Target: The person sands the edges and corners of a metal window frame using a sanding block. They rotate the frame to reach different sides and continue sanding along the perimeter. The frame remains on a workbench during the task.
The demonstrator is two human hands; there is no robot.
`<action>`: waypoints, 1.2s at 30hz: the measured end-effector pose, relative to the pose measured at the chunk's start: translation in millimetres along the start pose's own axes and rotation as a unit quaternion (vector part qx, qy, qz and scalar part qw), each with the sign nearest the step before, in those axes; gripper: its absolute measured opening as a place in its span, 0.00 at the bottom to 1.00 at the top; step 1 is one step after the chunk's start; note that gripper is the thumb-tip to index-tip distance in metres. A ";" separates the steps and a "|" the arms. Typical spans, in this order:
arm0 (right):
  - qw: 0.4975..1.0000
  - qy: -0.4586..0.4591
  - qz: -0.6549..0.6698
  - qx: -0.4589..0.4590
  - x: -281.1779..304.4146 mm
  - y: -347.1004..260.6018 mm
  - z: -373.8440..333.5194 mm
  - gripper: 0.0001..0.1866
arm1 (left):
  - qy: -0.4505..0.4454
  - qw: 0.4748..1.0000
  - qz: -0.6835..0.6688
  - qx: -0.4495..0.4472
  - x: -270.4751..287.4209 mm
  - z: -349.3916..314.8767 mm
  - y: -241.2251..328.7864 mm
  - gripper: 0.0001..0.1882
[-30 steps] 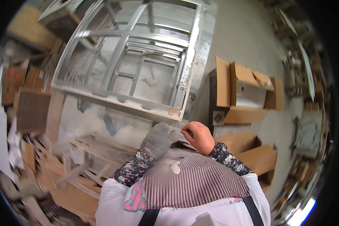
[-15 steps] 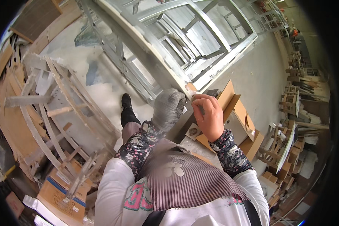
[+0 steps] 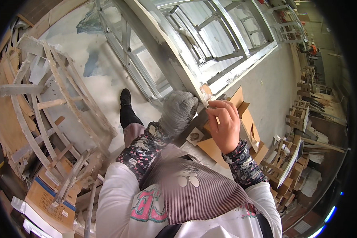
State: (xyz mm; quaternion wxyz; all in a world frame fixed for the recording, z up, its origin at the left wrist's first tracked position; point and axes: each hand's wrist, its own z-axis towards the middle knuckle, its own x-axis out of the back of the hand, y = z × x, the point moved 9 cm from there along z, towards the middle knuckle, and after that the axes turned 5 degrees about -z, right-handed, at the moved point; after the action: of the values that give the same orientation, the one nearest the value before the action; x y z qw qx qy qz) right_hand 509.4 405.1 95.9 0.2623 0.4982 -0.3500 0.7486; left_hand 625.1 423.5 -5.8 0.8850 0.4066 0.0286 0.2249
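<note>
My left hand (image 3: 179, 113), in a grey glove, is closed in a fist beside the near corner of a pale, metal-barred frame (image 3: 186, 65). Whatever it may hold is hidden by the glove. My bare right hand (image 3: 225, 125) is just right of that corner, with its thumb and fingertips bent together in a pinch. Anything between those fingertips is too small to make out. A brownish patch (image 3: 206, 89) marks the corner of the frame, just above both hands.
Opened cardboard boxes (image 3: 248, 123) stand on the floor beyond my right hand. On the left, a rough slatted wooden frame (image 3: 63, 95) leans near a cardboard carton (image 3: 51, 204). Stacked wooden pieces (image 3: 293, 158) line the right side. My shoe (image 3: 125, 97) is on the stained floor.
My right hand has shifted slightly to the right, away from the gloved left fist. The whole view has tilted a little; the left fist stays by the corner.
</note>
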 end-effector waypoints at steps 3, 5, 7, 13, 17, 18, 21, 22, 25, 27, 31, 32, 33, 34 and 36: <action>1.000 0.008 0.011 0.003 -3.1 0.5 -0.6 0.10 | -0.029 1.000 0.006 -0.003 -0.7 0.4 -1.8 0.18; 1.000 0.016 0.005 0.004 -3.3 -0.6 0.2 0.10 | -0.027 0.999 0.025 -0.013 1.7 1.5 0.5 0.19; 1.000 0.021 0.002 0.000 -2.2 -1.2 1.8 0.10 | -0.034 0.999 0.032 -0.012 2.0 3.2 1.3 0.20; 1.000 0.028 -0.001 -0.010 0.1 4.5 -6.8 0.09 | -0.042 0.999 0.009 -0.004 -0.2 4.6 5.1 0.20; 0.999 0.040 0.015 0.002 -24.1 9.6 -17.9 0.10 | -0.114 0.991 0.067 -0.031 -3.8 0.6 1.9 0.18; 0.999 0.038 0.011 -0.012 -28.8 12.8 -20.4 0.10 | -0.132 0.987 0.088 -0.031 -5.8 0.4 -1.2 0.18; 0.998 0.053 0.022 -0.019 -26.3 15.3 -26.1 0.10 | -0.129 0.984 0.118 -0.045 -4.9 0.4 0.6 0.18; 0.998 0.055 0.026 -0.024 -24.0 17.4 -25.5 0.10 | -0.120 0.987 0.098 -0.043 -3.4 1.4 1.3 0.18; 0.998 0.056 0.028 -0.011 -18.4 19.1 -24.0 0.11 | -0.113 0.990 0.068 -0.043 -3.0 4.0 3.4 0.16; 0.996 0.075 0.028 0.024 -20.9 16.9 -23.3 0.10 | -0.136 0.984 0.099 -0.059 -5.7 5.8 3.0 0.16; 0.995 0.080 0.043 0.029 -44.3 25.1 -28.7 0.09 | -0.190 0.963 0.174 -0.084 -10.2 9.8 -0.9 0.15; 0.996 0.071 0.057 0.011 -49.9 30.8 -30.8 0.08 | -0.206 0.958 0.182 -0.077 -11.8 10.1 -1.6 0.15; 0.996 0.058 0.063 0.000 -55.5 34.2 -32.9 0.08 | -0.224 0.954 0.189 -0.071 -13.0 9.9 -1.6 0.14; 0.996 0.056 0.073 -0.007 -58.1 37.1 -33.2 0.08 | -0.221 0.953 0.199 -0.063 -11.0 12.4 -1.0 0.14; 0.991 0.050 0.119 -0.037 -60.8 44.8 -35.4 0.07 | -0.216 0.952 0.214 -0.047 -7.1 15.0 1.5 0.14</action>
State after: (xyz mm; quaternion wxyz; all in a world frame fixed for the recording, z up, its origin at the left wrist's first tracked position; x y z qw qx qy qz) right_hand 478.4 402.5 18.5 0.2063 0.4049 -0.4209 0.7851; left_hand 621.7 410.7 4.4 0.8192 0.4003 -0.2615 0.3167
